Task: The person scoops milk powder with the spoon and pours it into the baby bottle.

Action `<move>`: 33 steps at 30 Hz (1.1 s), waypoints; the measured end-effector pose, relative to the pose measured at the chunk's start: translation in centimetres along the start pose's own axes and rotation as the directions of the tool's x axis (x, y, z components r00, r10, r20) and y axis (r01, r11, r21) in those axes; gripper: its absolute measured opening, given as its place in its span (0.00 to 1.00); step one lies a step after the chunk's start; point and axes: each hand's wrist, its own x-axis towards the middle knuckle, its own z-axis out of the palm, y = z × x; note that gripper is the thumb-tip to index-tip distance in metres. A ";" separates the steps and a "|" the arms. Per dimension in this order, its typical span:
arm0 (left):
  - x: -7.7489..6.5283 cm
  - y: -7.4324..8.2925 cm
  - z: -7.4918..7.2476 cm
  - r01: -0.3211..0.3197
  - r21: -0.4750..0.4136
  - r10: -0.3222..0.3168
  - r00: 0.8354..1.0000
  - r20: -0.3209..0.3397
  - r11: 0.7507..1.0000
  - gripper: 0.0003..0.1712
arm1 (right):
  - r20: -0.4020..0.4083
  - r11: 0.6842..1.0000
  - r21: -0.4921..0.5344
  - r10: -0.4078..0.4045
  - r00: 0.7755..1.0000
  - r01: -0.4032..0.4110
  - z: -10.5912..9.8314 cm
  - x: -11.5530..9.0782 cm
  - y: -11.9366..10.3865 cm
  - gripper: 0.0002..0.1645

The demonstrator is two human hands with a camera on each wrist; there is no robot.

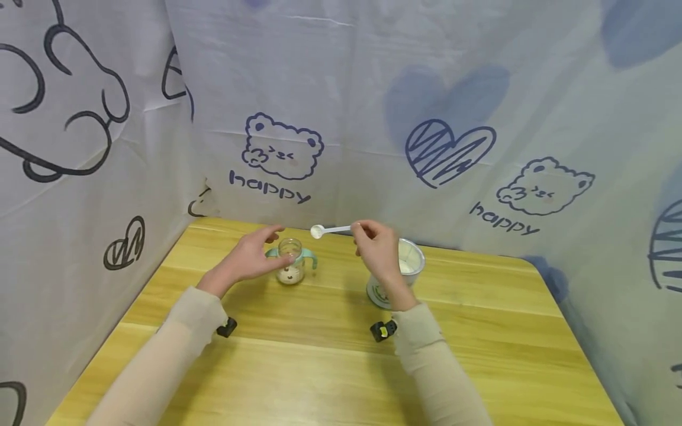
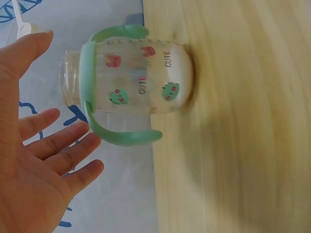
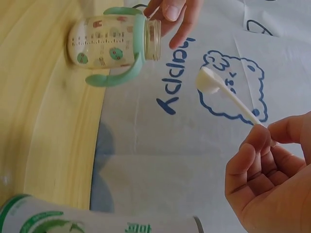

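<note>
A clear baby bottle (image 1: 290, 273) with green handles stands upright and uncapped on the table, pale powder in its bottom. In the left wrist view the bottle (image 2: 141, 77) shows small printed faces and the word CUTE. My left hand (image 1: 253, 255) is beside its neck, fingers spread and holding nothing. Pinched by the handle end in my right hand (image 1: 377, 245) is a white measuring scoop (image 1: 317, 231), raised between bottle and can. Pale powder shows in the scoop (image 3: 208, 80) bowl. Behind the right hand stands an open can (image 1: 412, 260) of powder, partly hidden.
The wooden table (image 1: 298, 367) ends at a hanging cloth (image 1: 351, 165) printed with bears and hearts. A white lid-like disc (image 1: 377, 294) appears at the can's base, partly covered by my right wrist. A black wrist camera (image 1: 382, 331) sits below the right wrist.
</note>
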 end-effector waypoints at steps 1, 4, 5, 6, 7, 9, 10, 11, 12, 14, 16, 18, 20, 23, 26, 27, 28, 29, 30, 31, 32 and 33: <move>-0.1 -0.2 0.1 0.002 0.001 -0.002 1.000 0.000 1.000 0.54 | 0.001 1.000 0.002 -0.005 1.000 0.005 0.2 0.0 0.1 0.14; -0.1 -0.8 0.4 0.002 0.002 -0.002 1.000 -0.005 1.000 0.54 | 0.002 1.000 0.003 -0.027 1.000 0.027 0.9 0.1 0.2 0.14; -0.1 -0.9 0.5 0.002 0.002 -0.002 1.000 -0.004 1.000 0.54 | 0.006 0.999 0.003 -0.034 0.999 0.034 1.0 0.1 0.2 0.14; -0.2 -1.0 0.5 0.001 0.003 -0.001 1.000 -0.003 1.000 0.54 | 0.008 0.999 0.004 -0.038 0.999 0.038 1.2 0.1 0.1 0.14; -0.2 -1.1 0.6 0.000 0.004 0.000 1.000 -0.004 1.000 0.54 | 0.014 0.999 0.004 -0.043 0.999 0.043 1.4 0.1 0.1 0.14; -0.3 -1.3 0.7 -0.002 0.008 0.002 1.000 -0.004 1.000 0.54 | 0.024 0.999 0.000 -0.045 0.999 0.045 1.7 0.1 0.0 0.14; -0.3 -1.4 0.7 -0.002 0.010 0.002 1.000 -0.003 1.000 0.54 | 0.030 0.999 -0.002 -0.043 0.999 0.043 1.9 0.1 0.0 0.14; -0.3 -1.4 0.8 -0.003 0.008 0.004 1.000 -0.002 1.000 0.53 | 0.034 0.999 -0.004 -0.038 0.999 0.038 2.0 0.1 -0.1 0.14; -0.3 -1.5 0.8 -0.004 0.007 0.004 1.000 -0.002 1.000 0.53 | 0.038 0.999 -0.005 -0.032 0.999 0.033 2.2 0.1 -0.2 0.14; -0.4 -1.7 1.0 -0.002 0.003 0.002 1.000 -0.004 1.000 0.52 | 0.045 1.000 -0.013 -0.017 0.999 0.018 2.4 0.1 -0.3 0.14; -0.4 -1.8 1.1 -0.002 -0.004 0.002 1.000 -0.006 1.000 0.52 | 0.053 1.000 -0.022 -0.002 0.999 0.003 2.7 0.0 -0.4 0.14; -0.4 -2.0 1.2 -0.006 -0.002 0.005 1.000 -0.010 1.000 0.51 | 0.064 1.000 -0.030 0.004 0.998 -0.002 2.9 -0.1 -0.5 0.14; -0.4 -2.0 1.4 -0.008 -0.005 0.008 1.000 -0.012 1.000 0.50 | 0.078 0.999 -0.042 -0.001 0.997 0.005 3.0 -0.1 -0.5 0.14; -0.3 -2.1 1.6 -0.007 -0.002 0.007 1.000 -0.013 1.000 0.49 | 0.088 0.998 -0.057 -0.028 0.996 0.033 3.3 -0.1 -0.3 0.15; -0.3 -2.1 1.9 -0.001 0.005 0.001 1.000 -0.013 1.000 0.48 | 0.087 0.996 -0.069 -0.050 0.995 0.056 3.6 -0.2 0.0 0.15; -0.2 -2.1 2.0 0.002 0.012 -0.002 1.000 -0.012 1.000 0.48 | 0.085 0.996 -0.070 -0.054 0.995 0.060 3.7 -0.2 0.0 0.15; -0.2 -2.1 2.0 -0.001 0.016 0.001 1.000 -0.013 1.000 0.48 | 0.084 0.996 -0.070 -0.055 0.995 0.061 3.8 -0.2 0.1 0.15; -0.2 -2.1 2.1 -0.003 0.020 0.003 1.000 -0.015 1.000 0.48 | 0.085 0.996 -0.071 -0.056 0.995 0.062 3.8 -0.2 0.1 0.15; -0.2 -2.1 2.1 -0.003 0.023 0.003 1.000 -0.018 1.000 0.47 | 0.088 0.995 -0.076 -0.056 0.995 0.062 3.9 -0.2 0.2 0.15; -0.2 -2.1 2.2 -0.002 0.024 0.003 1.000 -0.021 1.000 0.47 | 0.093 0.995 -0.082 -0.057 0.994 0.065 3.9 -0.2 0.2 0.15; -0.2 -2.1 2.2 -0.004 0.022 0.004 1.000 -0.025 1.000 0.46 | 0.096 0.993 -0.092 -0.062 0.993 0.071 4.0 -0.3 0.2 0.15; -0.2 -2.1 2.3 -0.006 0.024 0.007 1.000 -0.029 1.000 0.46 | 0.100 0.992 -0.101 -0.070 0.993 0.080 4.0 -0.3 0.2 0.15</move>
